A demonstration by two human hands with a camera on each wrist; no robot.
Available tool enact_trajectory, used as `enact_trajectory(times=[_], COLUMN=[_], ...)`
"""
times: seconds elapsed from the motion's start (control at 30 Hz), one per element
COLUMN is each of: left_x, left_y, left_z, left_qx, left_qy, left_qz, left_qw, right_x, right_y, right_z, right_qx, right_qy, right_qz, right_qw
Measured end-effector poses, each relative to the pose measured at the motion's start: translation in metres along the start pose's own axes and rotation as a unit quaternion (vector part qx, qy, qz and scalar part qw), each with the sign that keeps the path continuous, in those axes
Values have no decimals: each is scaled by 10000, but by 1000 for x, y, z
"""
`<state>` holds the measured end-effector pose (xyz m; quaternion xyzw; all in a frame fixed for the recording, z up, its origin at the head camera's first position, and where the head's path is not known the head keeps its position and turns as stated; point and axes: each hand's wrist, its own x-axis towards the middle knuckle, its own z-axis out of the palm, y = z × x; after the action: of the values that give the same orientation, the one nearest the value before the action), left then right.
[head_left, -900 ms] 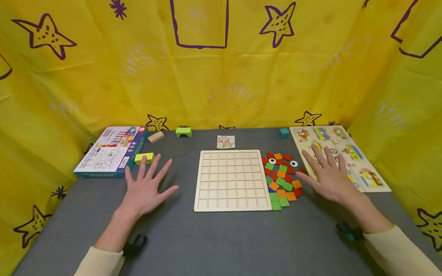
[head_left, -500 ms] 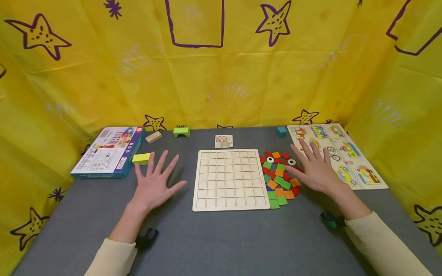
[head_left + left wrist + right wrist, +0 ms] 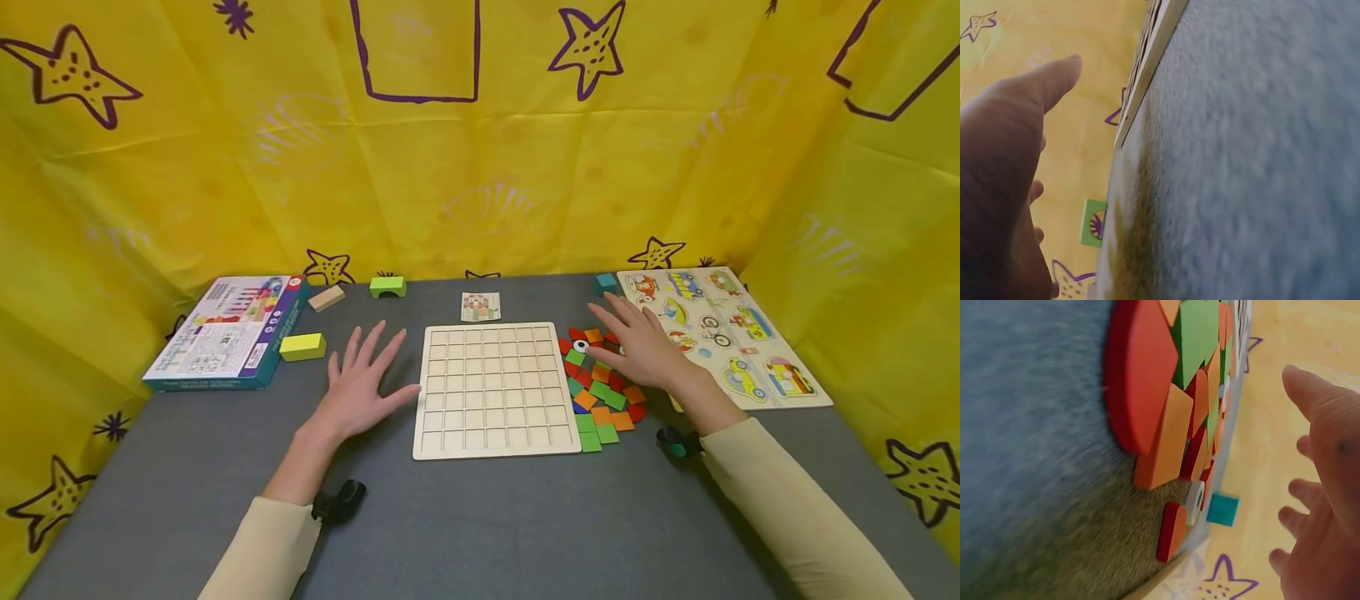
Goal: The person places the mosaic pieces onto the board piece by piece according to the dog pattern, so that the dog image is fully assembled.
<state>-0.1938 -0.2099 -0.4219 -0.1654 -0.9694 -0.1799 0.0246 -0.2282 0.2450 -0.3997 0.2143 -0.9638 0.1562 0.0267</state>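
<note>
Coloured tiles point(image 3: 602, 390) are scattered just right of the gridded board point(image 3: 495, 390), partly overhung by the right hand point(image 3: 641, 350). On it and the left hand point(image 3: 362, 396), fingers are held apart, nothing gripped. Light, stiff, perhaps slippery pieces are judged best pinched by opposite edges.

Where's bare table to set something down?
Widest: in front of the grid board, between the sleeves. Smaller: between card and teal block. Crowded: between grid board and puzzle board, tiles with right hand above.
</note>
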Motion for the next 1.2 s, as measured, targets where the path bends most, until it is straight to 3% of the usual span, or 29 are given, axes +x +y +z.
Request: enact_trajectory(times=[0.27, 0.47, 0.97, 1.2], left_x=[5, 4, 3, 6], left_y=[-9, -13, -17, -15], left_z=[9, 12, 16, 19], left_qx=[-428, -659, -724, -672], left_qy=[-382, -593, -842, -877], left_qz=[364, 596, 765, 777], left_qw=[9977, 9943, 9909, 9908], right_x=[20, 30, 56, 65], right_y=[0, 3, 2, 3], right_z=[4, 10, 14, 16], right_qx=[604, 712, 754, 783], right_qy=[-389, -630, -619, -719], right_qz=[36, 102, -333, -202], right_qw=[9974, 9954, 9947, 9941])
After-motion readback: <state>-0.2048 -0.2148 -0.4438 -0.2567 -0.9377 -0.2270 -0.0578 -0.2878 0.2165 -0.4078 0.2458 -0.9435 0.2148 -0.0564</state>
